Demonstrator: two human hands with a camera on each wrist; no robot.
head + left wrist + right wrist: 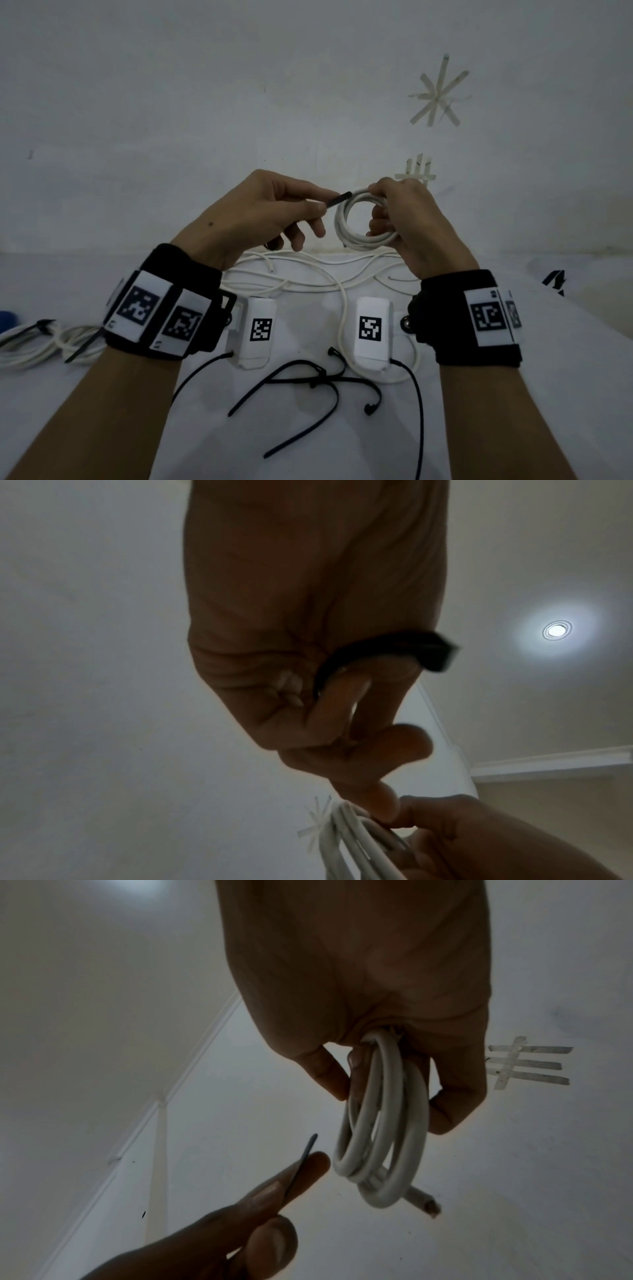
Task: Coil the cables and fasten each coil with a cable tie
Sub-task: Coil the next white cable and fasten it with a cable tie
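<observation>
My right hand (394,212) grips a small white cable coil (356,219) held up above the table; the same coil (383,1123) hangs from those fingers in the right wrist view, one cut end sticking out below. My left hand (301,209) pinches a black cable tie (339,199) between thumb and forefinger, its tip just touching the coil's upper left edge. The tie (387,647) curves across the left palm in the left wrist view. Loose white cables (308,274) lie on the table below both hands.
Several black cable ties (308,380) lie scattered on the white table (565,359) near its front. Two white marker blocks (260,329) stand between my wrists. Coiled white cables with black ties (44,342) rest at the left edge. A tape-marked wall (438,92) rises behind.
</observation>
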